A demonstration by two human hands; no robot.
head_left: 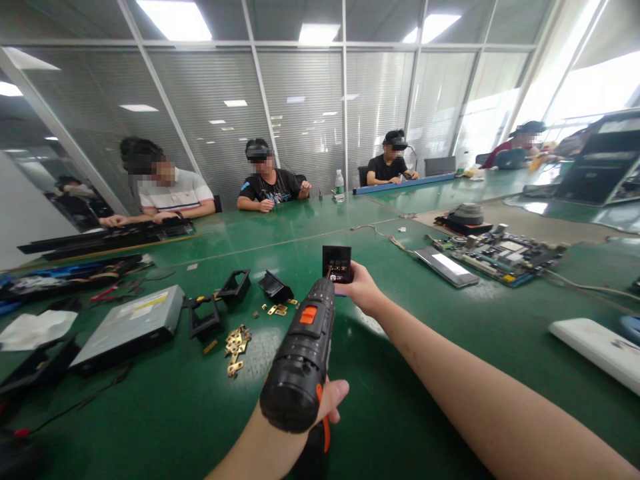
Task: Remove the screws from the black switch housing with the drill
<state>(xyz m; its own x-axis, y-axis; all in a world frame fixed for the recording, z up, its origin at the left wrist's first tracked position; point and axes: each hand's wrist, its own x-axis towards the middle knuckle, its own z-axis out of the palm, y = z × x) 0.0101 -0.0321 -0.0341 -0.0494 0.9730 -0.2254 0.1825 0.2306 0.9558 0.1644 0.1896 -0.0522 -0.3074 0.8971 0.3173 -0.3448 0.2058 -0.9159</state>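
My left hand (327,403) is wrapped round the grip of a black and orange cordless drill (299,357), which points away from me. Farther out, my right hand (363,288) grips a small black plastic housing (337,257) with brass-coloured parts inside it. The drill's tip reaches the face of this housing; whether it sits on a screw is too small to tell. To the left of the drill lies a pile of brass strips (237,343). Similar black plastic frames (204,319) stand behind the pile, and another black piece (276,287) lies tilted nearby.
On the left are a silver disc drive (133,327) and a tray of tools (70,277). To the right lie a circuit board (510,250), a flat silver-and-black device (445,267) and a white case (595,353). Several people sit across the green table (400,413).
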